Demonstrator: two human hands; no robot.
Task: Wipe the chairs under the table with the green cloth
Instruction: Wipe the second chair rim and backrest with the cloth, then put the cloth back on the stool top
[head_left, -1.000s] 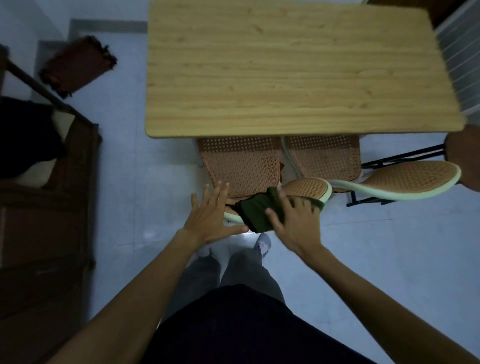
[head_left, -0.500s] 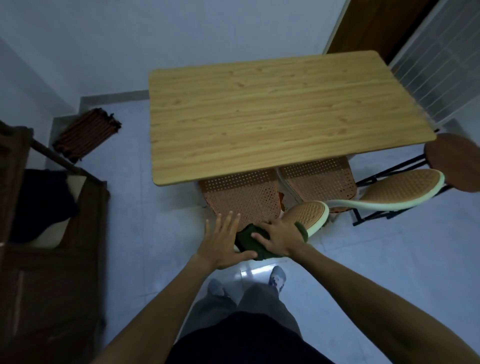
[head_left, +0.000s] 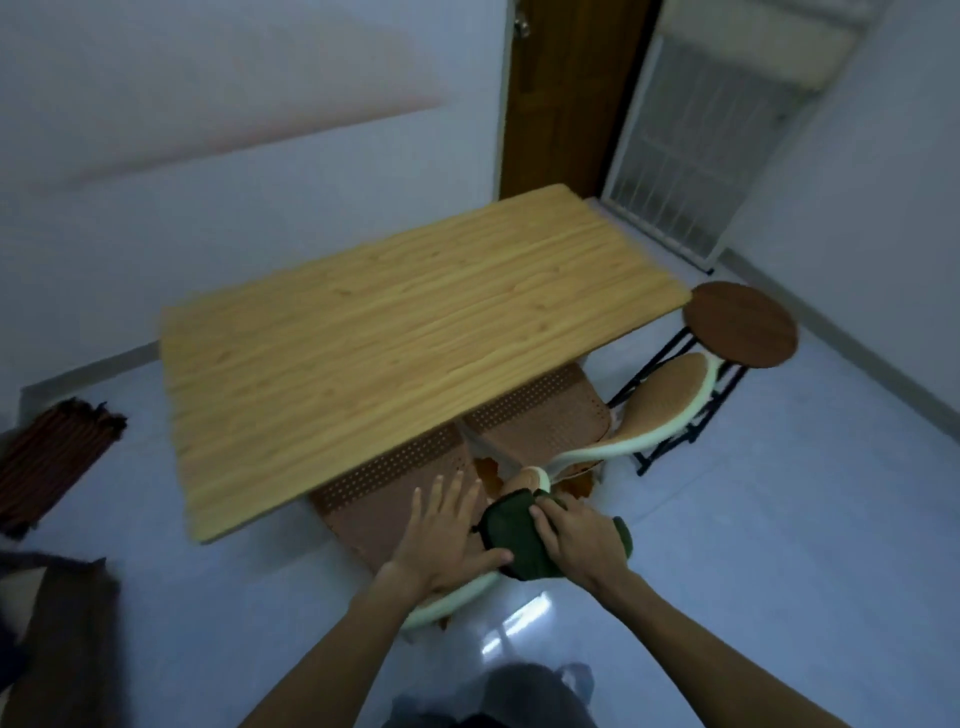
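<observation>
Two perforated brown chairs sit tucked under the light wooden table (head_left: 395, 332): the left chair (head_left: 400, 483) and the right chair (head_left: 545, 415). Each has a curved cream-rimmed backrest; the near backrest (head_left: 457, 597) is under my hands, the far backrest (head_left: 670, 405) is to the right. The dark green cloth (head_left: 511, 535) lies bunched on the near backrest's top. My right hand (head_left: 576, 540) presses down on the cloth. My left hand (head_left: 447, 530) lies flat with fingers spread on the backrest, just left of the cloth.
A round brown stool (head_left: 743, 322) on black legs stands past the table's right end. A striped dark mat (head_left: 47, 457) lies on the floor at left. Dark wooden furniture (head_left: 57, 639) fills the lower left. A wooden door (head_left: 566, 93) and a barred white gate (head_left: 696, 145) stand behind.
The view has tilted up, showing more wall and door. My right hand has slid the cloth along the backrest towards my left hand, which has stayed flat on the rest.
</observation>
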